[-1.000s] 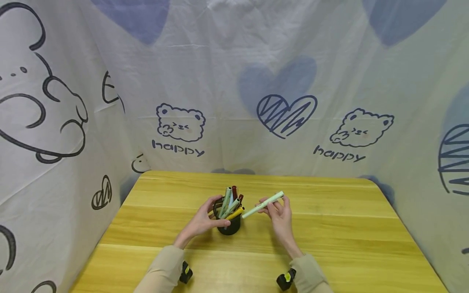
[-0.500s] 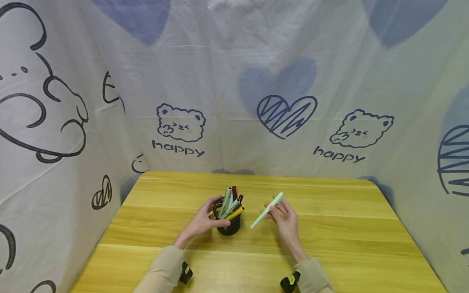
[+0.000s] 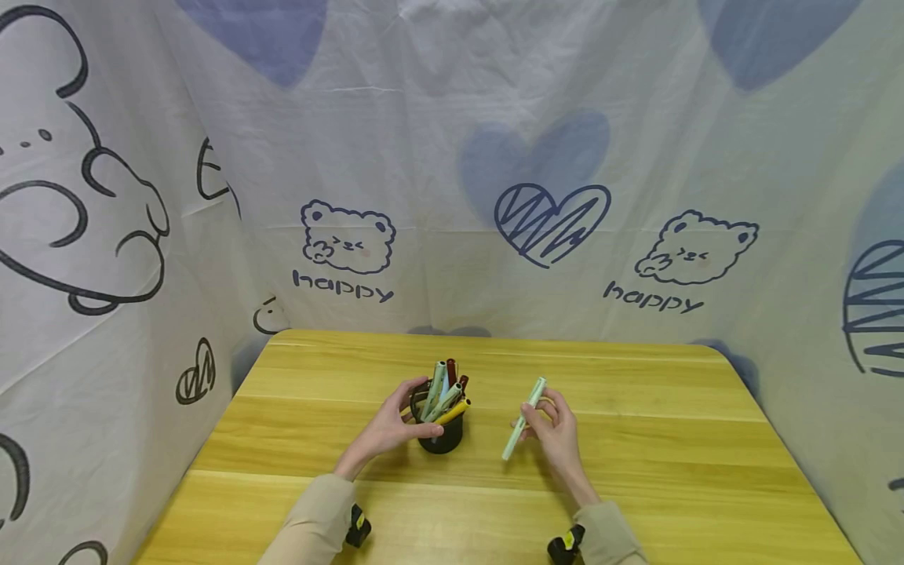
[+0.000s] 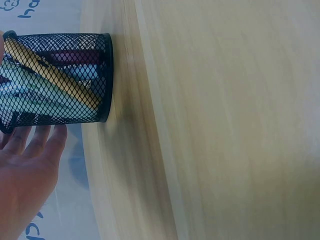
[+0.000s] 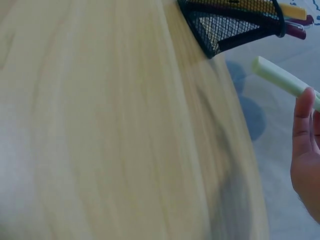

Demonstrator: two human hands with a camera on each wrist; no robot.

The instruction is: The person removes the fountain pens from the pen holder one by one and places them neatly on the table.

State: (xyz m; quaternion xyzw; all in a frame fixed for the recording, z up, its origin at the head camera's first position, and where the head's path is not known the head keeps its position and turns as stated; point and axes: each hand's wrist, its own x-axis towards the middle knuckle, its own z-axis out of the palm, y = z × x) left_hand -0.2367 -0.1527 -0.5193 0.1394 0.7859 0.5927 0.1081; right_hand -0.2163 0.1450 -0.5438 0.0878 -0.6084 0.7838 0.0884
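A black mesh pen holder [image 3: 442,439] stands on the table with several pens in it: light green ones [image 3: 432,392], dark red ones [image 3: 452,372] and a yellow one [image 3: 457,410]. My left hand [image 3: 390,424] grips it from the left, thumb in front and fingers behind; the left wrist view shows the mesh wall [image 4: 60,75] and the fingers [image 4: 37,145] beyond it. To the right of the holder and apart from it, my right hand [image 3: 556,435] pinches a light green pen [image 3: 524,420], tilted with its lower end towards me. In the right wrist view only the pen's near part [image 5: 280,77] shows.
The wood-grain table [image 3: 671,439] extends around both hands. White cloth [image 3: 452,275] with blue hearts and bear drawings hangs behind it and at the sides. A black wrist camera [image 3: 359,526] sits at the left cuff, another [image 3: 565,544] at the right.
The right hand has drawn back slightly to the right, away from the holder. Its pen has swung steeper, the lower end coming towards me. The left hand and the holder have stayed put.
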